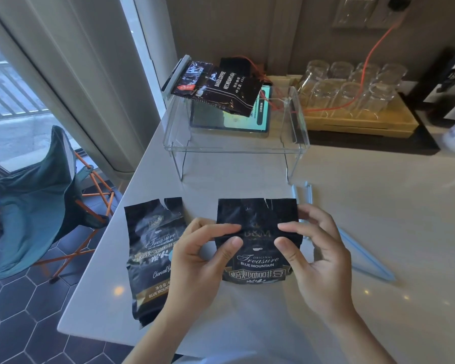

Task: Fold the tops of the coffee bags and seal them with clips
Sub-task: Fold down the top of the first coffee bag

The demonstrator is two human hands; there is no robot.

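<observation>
A black coffee bag (258, 261) stands upright in front of me, its torn top pointing up. My left hand (197, 261) pinches its upper left part between thumb and fingers. My right hand (318, 256) pinches the upper right part the same way. A second black coffee bag (150, 256) lies flat on the counter to the left, partly behind my left hand. A third dark bag (216, 86) with a grey clip (175, 74) on its end lies on the clear shelf. Two pale blue clips, one (304, 193) behind the held bag and one (365, 258) right of my right hand, lie on the counter.
A clear acrylic shelf (237, 145) stands on the counter with a lit tablet (231, 122) under it. A wooden tray (360, 122) with several upturned glasses sits at the back right. An orange cable (373, 51) hangs from the wall. A teal folding chair (37, 200) stands on the floor at left.
</observation>
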